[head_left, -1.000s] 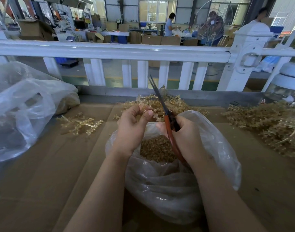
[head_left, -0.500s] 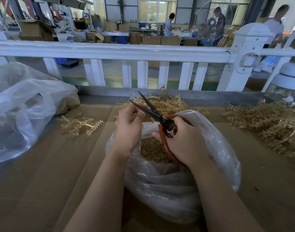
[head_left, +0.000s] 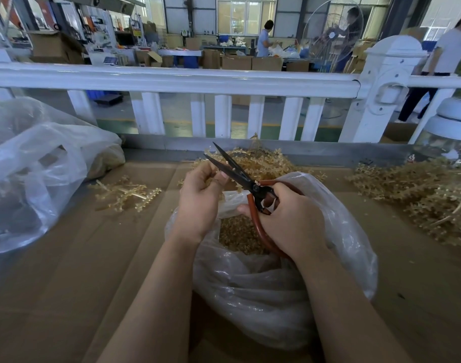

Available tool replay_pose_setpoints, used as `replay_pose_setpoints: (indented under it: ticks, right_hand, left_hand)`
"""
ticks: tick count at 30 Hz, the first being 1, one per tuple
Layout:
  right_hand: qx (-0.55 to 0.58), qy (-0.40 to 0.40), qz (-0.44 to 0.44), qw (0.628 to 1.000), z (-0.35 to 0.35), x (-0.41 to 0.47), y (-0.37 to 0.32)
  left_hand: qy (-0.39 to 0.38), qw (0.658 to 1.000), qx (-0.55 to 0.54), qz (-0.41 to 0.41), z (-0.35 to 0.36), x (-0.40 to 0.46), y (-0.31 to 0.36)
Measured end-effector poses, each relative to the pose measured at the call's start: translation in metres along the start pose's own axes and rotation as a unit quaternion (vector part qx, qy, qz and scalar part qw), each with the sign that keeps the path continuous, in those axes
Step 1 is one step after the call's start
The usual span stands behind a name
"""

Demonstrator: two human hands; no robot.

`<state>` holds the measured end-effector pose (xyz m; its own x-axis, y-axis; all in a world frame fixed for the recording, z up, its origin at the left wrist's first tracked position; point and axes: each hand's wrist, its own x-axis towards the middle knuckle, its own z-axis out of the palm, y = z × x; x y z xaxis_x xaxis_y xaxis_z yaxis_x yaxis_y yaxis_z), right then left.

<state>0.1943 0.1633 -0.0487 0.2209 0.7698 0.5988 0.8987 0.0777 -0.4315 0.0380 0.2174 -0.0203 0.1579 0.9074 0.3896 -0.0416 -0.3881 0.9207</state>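
Snipping is in hand over the mouth of a clear plastic bag (head_left: 276, 297) that sits on the cardboard-covered worktop (head_left: 67, 284). The person's left hand (head_left: 200, 203) is curled round a small golden plastic sprig (head_left: 208, 178), pinching it up at the fingertips. The right hand (head_left: 289, 218) grips the red-handled scissors (head_left: 240, 176), whose black blades stand apart with their points just beside that sprig, so I judge a cut is about to be made rather than finished.

As for progress, the bag already holds a fair layer of cut pieces (head_left: 237, 234) directly below the hands, so a good share is done. Plenty looks left, though. A heap of uncut sprigs (head_left: 266, 163) lies just behind the bag against the white railing (head_left: 171, 79), a larger heap (head_left: 420, 195) spreads over the right end of the worktop, and a loose cluster (head_left: 124, 192) lies to the left, near a big crumpled bag (head_left: 40, 166). I would put the job somewhere in its middle, with the same cut to be repeated many times.
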Motion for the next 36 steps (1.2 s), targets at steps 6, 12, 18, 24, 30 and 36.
replay_pose_setpoints:
  ticks: [6,12,18,24,30,36]
  right_hand:
    - [-0.009,0.009,-0.009,1.0,-0.0003,0.0,0.001]
    - [-0.005,0.02,-0.023,1.0,-0.0021,0.0008,-0.0014]
    - [0.0,0.021,-0.029,0.999,-0.0015,0.0012,-0.0001]
    - [0.006,0.003,-0.024,1.0,-0.005,0.0022,-0.0005]
    - [0.004,0.01,-0.026,1.0,-0.0051,0.0009,0.0024]
    - [-0.006,0.028,-0.03,0.999,-0.0061,0.0008,0.0015]
  left_hand:
    - [0.002,1.0,-0.011,0.005,-0.0025,0.0003,0.0015]
    - [-0.011,1.0,-0.013,-0.005,-0.0029,0.0001,0.0006]
    - [-0.027,0.999,-0.019,0.0,-0.0022,-0.0017,0.0031]
    - [-0.029,0.999,-0.02,0.001,-0.0011,-0.002,0.0048]
    - [-0.045,0.999,-0.026,0.015,-0.0014,-0.0008,0.0037]
    - [-0.056,0.998,-0.034,0.022,-0.0015,-0.0009,0.0043]
